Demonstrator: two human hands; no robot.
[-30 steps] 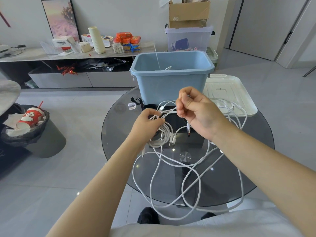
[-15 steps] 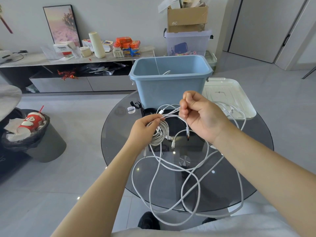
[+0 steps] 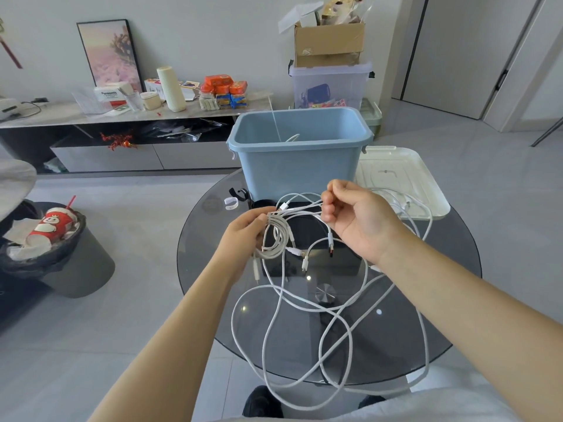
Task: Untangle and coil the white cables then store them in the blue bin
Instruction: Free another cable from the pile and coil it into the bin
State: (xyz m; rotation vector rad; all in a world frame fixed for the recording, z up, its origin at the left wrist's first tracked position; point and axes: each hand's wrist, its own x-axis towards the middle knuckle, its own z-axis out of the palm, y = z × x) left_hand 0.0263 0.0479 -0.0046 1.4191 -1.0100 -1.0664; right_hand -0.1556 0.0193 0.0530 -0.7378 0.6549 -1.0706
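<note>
A waste bin (image 3: pixel 65 257) stood on the floor at the far left, with a red paper cup (image 3: pixel 54 223) and crumpled tissue on top. Against the wall ran a low shelf unit (image 3: pixel 122 117) carrying a framed picture (image 3: pixel 109 54), a pale roll (image 3: pixel 170 88) and orange packets (image 3: pixel 224 85).

Above the round glass table (image 3: pixel 426 315), the left hand (image 3: pixel 246 233) gripped a small coiled bundle of the white cables (image 3: pixel 275 239), fingers curled round the loops, with several plug ends dangling below it. From that coil a few strands ran nearly level to the right hand (image 3: pixel 356 217), whose grip was a pinch of fingertips on those strands, the other fingers curled in. Long loose loops of the same cables hung from both hands, crossed each other over the near half of the table and drooped past its front edge.

The blue bin (image 3: pixel 298 169) stood at the far side of the table, just behind the hands, and a bit of white cable showed inside it. Right of the bin lay a white lid (image 3: pixel 405 178), with more cable trailing across it. Behind the bin, a cardboard box (image 3: pixel 329 44) sat on a clear storage crate (image 3: pixel 329 86).
</note>
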